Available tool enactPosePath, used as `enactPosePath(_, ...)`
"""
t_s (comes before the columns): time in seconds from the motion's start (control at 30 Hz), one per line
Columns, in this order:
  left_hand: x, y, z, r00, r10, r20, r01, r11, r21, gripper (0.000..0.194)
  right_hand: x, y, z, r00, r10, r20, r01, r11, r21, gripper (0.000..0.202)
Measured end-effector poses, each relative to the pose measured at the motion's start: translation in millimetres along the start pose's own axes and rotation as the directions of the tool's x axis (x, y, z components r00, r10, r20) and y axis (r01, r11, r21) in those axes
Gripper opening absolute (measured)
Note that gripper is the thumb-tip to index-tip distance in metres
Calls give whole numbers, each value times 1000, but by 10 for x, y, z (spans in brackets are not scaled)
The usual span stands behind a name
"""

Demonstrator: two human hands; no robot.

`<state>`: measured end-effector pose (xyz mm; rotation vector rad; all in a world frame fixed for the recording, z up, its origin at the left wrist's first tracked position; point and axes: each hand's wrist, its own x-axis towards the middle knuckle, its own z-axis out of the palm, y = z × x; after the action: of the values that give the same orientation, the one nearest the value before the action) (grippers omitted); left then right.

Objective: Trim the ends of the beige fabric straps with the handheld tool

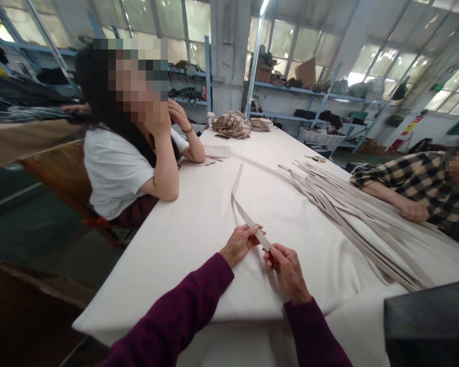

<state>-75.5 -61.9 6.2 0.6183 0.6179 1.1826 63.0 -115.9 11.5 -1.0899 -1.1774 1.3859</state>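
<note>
A long, flat, light beige fabric strip (245, 214) runs between my two hands over the near part of the white-covered table (199, 234). My left hand (245, 242) pinches it between thumb and fingers. Closer to me, my right hand (286, 265) grips the strip near its end, thumb on top. From my left hand the strip stretches away and bends partway along its length. To the right lies a loose bundle of similar beige strips (336, 219), spread lengthwise along the table.
A person in a white shirt (118, 163) leans on the table's left edge. A person in a checked shirt (416, 178) sits at the right. Folded fabric stacks (231, 125) and yellow-handled snips (318, 159) lie farther back. A dark box-shaped object (428, 321) stands near right.
</note>
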Motion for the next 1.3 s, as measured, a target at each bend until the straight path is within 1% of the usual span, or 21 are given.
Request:
enactPosePath(0.07, -3, -34, -3, 1000, -1, -3, 1, 998, 61, 24, -49, -24, 6, 1000, 13, 17, -13, 999, -30, 26)
enactPosePath(0.13, -11, -59, 11, 1000, -2, 3, 1, 994, 110, 26, -43, -70, -4, 999, 31, 39, -29, 997, -67, 28)
enactPosePath(0.27, -31, -54, 49, 1000, 4, 12, -5, 992, 126, 29, 3, -158, -23, 992, 81, 93, -70, 991, -114, 36)
enactPosePath(0.33, -35, -44, 59, 1000, -1, 4, 1, 990, 139, 30, 1, -168, -28, 991, 96, 91, -84, 988, -133, 39)
enactPosePath(0.4, -35, -40, 65, 1000, -6, -16, 9, 987, 163, 31, -19, -152, -38, 995, 91, 50, -82, 983, -167, 39)
enactPosePath(0.47, -31, -45, 69, 999, -6, -49, 16, 981, 195, 31, -47, -121, -59, 998, 57, -17, -60, 973, -222, 37)
enactPosePath(0.57, -28, -63, 77, 997, -7, -74, 26, 967, 252, 31, -80, -84, -97, 994, -38, -101, 2, 940, -342, 35)
enactPosePath(0.7, -41, -84, 90, 997, 3, -75, 24, 933, 358, 28, -75, -88, -94, 976, -177, -130, 84, 849, -522, 36)
enactPosePath(0.83, -65, -92, 86, 999, 16, -36, 2, 899, 437, 28, -5, -108, 8, 945, -304, -122, 135, 699, -702, 34)
enactPosePath(0.93, -61, -93, 57, 1000, 13, -4, -10, 882, 471, 28, 58, -84, 91, 926, -371, -77, 146, 535, -832, 30)
enactPosePath(1.0, -44, -95, 33, 1000, -2, -10, 7, 874, 485, 28, 85, -58, 126, 928, -372, -32, 137, 420, -897, 27)
enactPosePath(1.1, -14, -111, 11, 999, -3, -32, 18, 861, 508, 32, 117, -64, 124, 945, -326, 30, 117, 251, -961, 28)
enactPosePath(1.17, -1, -125, 14, 999, -19, -38, 35, 869, 493, 35, 163, -144, 43, 958, -282, 46, 87, 135, -987, 28)
enactPosePath(1.2, 1, -132, 20, 999, -32, -39, 46, 879, 474, 36, 199, -216, -36, 963, -266, 34, 56, 76, -996, 27)
enactPosePath(1.23, 1, -136, 29, 998, -43, -39, 56, 891, 451, 36, 241, -309, -144, 967, -256, 7, 12, 18, -1000, 25)
enactPosePath(1.3, -8, -137, 52, 998, -53, -39, 64, 906, 418, 35, 330, -544, -438, 961, -263, -82, -109, -89, -990, 23)
